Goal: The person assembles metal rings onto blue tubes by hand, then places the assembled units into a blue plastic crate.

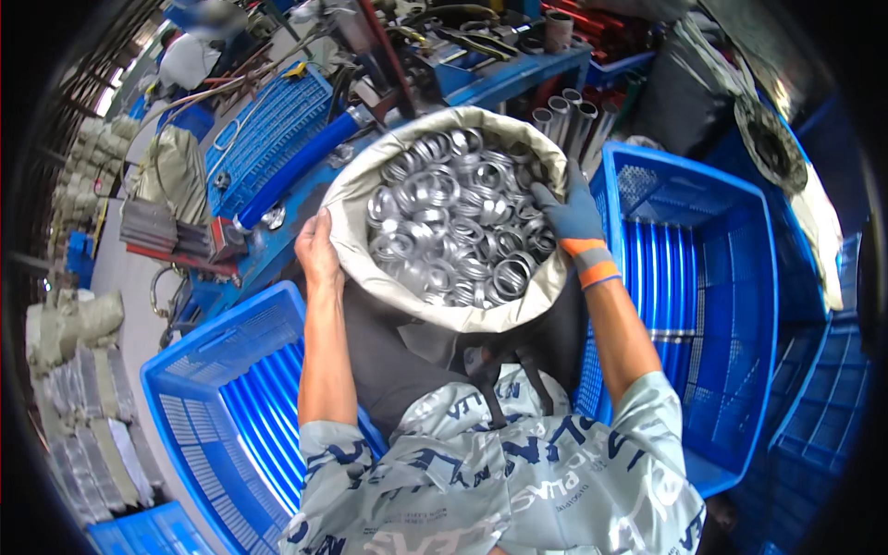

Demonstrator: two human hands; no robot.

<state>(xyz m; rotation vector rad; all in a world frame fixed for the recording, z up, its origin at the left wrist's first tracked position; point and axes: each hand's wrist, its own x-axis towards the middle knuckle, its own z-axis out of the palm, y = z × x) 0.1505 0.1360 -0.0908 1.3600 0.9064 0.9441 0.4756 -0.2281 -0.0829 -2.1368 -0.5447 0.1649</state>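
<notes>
Gripping a pale sack (356,199) by its rolled rim, both hands hold it up in front of the person's chest; the left hand (317,252), bare, is closed on the rim at the sack's left side, thumb and fingers wrapped over the folded fabric; the right hand (572,215), in a grey glove with an orange cuff, is closed on the rim at the right side, its fingers curling over the edge toward the inside. The sack's mouth stands wide and faces the camera, tilted slightly away; it is filled nearly to the rim with shiny metal rings (453,222), heaped loosely and overlapping at every angle. Under the sack hangs a dark apron (398,365) over a patterned short-sleeved shirt (518,472).

To the person's left, low in the view, a blue plastic crate (199,361) with ribbed floor and slotted walls sits just beside the left forearm; to the right a second blue crate (740,305) of the same kind stands close to the right forearm. Beyond the sack runs a blue machine surface (518,79) carrying tools and parts; a blue-handled lever (301,166) slants across it toward the sack's upper left; several upright metal tubes (564,116) stand just behind the sack's far rim. Stacked grey sacks (79,407) lie on the floor well off to the left.
</notes>
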